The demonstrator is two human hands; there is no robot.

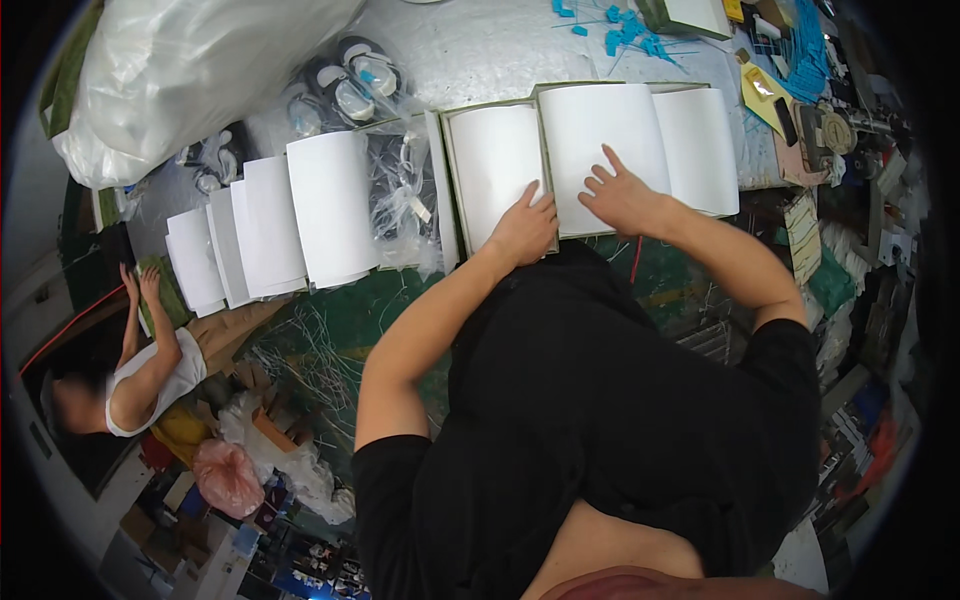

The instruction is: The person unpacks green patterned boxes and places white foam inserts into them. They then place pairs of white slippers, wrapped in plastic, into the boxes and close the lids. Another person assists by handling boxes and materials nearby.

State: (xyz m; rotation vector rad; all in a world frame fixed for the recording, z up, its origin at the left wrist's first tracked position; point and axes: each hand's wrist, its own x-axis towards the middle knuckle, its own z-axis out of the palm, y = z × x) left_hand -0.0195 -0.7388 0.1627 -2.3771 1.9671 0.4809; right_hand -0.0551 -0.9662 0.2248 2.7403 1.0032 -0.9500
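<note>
My left hand [525,230] is at the near right corner of a shallow box [447,165] with an olive-green rim. Its fingers are closed over the box's side wall. A white sheet [495,160] covers what is inside. Just to the right, my right hand [622,196] hovers over or rests on another white sheet [605,115] in the adjoining box [543,125]. The index finger points away from me and the other fingers are loosely bent apart; that hand holds nothing. A third white sheet [697,150] lies against its right side.
Left along the table [470,50] are a box of plastic-wrapped contents [400,190] and several white-sheeted boxes [330,205]. Wrapped shoes [350,85], a big plastic bag [200,80] and blue ties [630,35] lie behind. A co-worker [155,370] handles a box at far left.
</note>
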